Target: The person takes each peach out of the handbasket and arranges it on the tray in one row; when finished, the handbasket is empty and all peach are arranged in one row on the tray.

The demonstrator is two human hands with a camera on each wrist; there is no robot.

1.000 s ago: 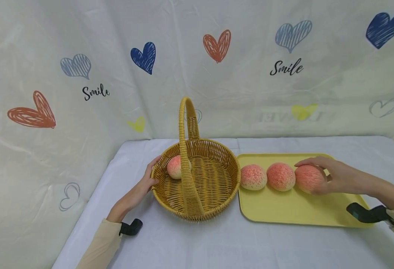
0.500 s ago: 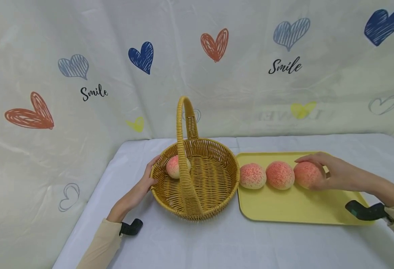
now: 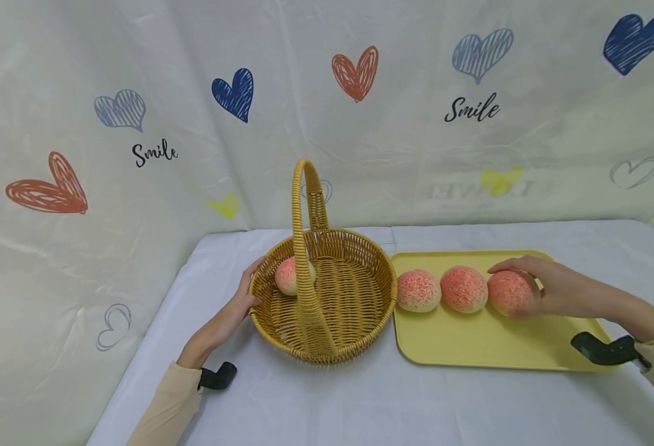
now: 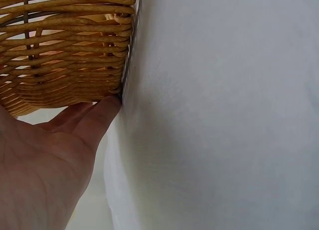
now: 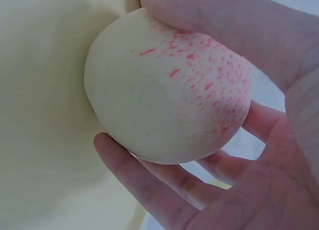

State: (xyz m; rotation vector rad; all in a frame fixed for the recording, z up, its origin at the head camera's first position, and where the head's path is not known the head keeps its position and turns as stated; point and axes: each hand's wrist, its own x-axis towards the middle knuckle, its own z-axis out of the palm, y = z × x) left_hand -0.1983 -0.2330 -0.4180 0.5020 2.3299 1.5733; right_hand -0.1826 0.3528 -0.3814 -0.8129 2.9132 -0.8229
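In the head view, my left hand (image 3: pixel 240 303) rests against the left side of a round wicker basket (image 3: pixel 354 285). The left wrist view has its fingers (image 4: pixel 97 121) extended, touching the basket's lower wall (image 4: pixel 65 55) near the cloth. One pink-and-cream peach (image 3: pixel 286 276) lies inside the basket, partly behind the handle (image 3: pixel 300 248). On a yellow tray (image 3: pixel 472 344), my right hand (image 3: pixel 563 290) grips the rightmost peach (image 3: pixel 509 292). Thumb and fingers wrap around that peach (image 5: pixel 164 90) in the right wrist view. Two more peaches, one left (image 3: pixel 418 290) and one middle (image 3: pixel 464 289), sit beside it.
A white cloth (image 3: pixel 371 409) covers the table under basket and tray. The basket's tall handle arches over its opening. The basket's right rim is close against the tray's left edge. Behind stands a pale curtain (image 3: pixel 405 136) printed with hearts and "Smile".
The scene has shifted slightly in the head view. My right hand stays around the rightmost peach, and my left hand stays at the basket.
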